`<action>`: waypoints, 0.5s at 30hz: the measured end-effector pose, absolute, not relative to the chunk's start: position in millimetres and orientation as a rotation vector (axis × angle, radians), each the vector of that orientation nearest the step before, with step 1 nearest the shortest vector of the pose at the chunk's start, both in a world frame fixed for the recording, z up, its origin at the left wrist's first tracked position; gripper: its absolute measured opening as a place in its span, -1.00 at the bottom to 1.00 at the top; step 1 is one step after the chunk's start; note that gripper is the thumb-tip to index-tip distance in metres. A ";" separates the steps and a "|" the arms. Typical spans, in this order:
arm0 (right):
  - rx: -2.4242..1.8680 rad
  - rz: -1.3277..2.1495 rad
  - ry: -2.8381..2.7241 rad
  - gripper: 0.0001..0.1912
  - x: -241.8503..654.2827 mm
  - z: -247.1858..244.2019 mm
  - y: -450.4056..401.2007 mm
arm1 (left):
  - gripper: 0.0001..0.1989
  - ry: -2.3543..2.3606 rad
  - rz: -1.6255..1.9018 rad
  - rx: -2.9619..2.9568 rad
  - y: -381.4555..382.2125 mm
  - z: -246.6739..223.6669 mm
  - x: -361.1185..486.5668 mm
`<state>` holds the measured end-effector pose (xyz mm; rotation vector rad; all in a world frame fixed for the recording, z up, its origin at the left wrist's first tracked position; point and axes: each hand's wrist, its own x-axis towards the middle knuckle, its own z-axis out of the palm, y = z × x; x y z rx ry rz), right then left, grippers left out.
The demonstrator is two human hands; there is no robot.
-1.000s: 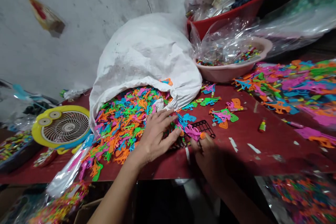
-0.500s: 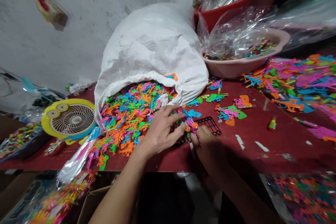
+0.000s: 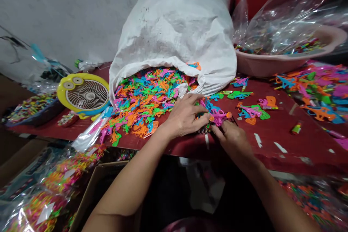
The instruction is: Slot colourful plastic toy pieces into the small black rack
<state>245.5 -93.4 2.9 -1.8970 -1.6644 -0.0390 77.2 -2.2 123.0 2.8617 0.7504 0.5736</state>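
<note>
My left hand (image 3: 187,116) reaches over the table with its fingers apart, the tips touching small blue and pink plastic pieces. My right hand (image 3: 234,137) is closed, thumb and fingers pressed together at the lower edge of a pink plastic toy (image 3: 218,117) with orange round ends. Both hands flank this toy, and my fingers partly cover it. Beneath it, most of a black grid rack (image 3: 233,120) is hidden. Left of my hands, a heap of bright plastic toy pieces (image 3: 146,103) spills from the mouth of a large white sack (image 3: 174,32).
A yellow-and-blue fan (image 3: 87,94) stands at the left on the red table (image 3: 272,130). At the right is a pink basin (image 3: 272,66) with small parts and clear plastic. More toys (image 3: 323,83) lie at far right; a cardboard box (image 3: 108,170) sits below the table edge.
The view has shifted, so the sack and hands appear further right. The black rack is now more covered, and more of the pink toy shows between my hands.
</note>
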 end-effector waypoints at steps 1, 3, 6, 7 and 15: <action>-1.920 -0.054 -1.676 -0.66 243.3 3.7 -93.5 | -0.70 0.751 0.577 2.858 -2.1 122.6 77.2; -1.983 -0.096 -1.688 -0.67 238.5 6.8 -93.3 | -0.69 0.747 0.578 2.855 -1.4 121.6 77.1; -2.109 -0.112 -1.713 -0.71 231.1 14.9 -93.5 | -0.68 0.747 0.552 2.862 -1.4 121.9 75.8; -2.150 -0.106 -1.715 -0.72 229.1 17.6 -94.2 | -0.68 0.749 0.541 2.866 -2.2 122.9 75.4; -1.884 0.032 -1.745 -0.66 228.1 8.5 -96.1 | -0.58 0.619 0.634 2.919 -11.8 132.0 90.2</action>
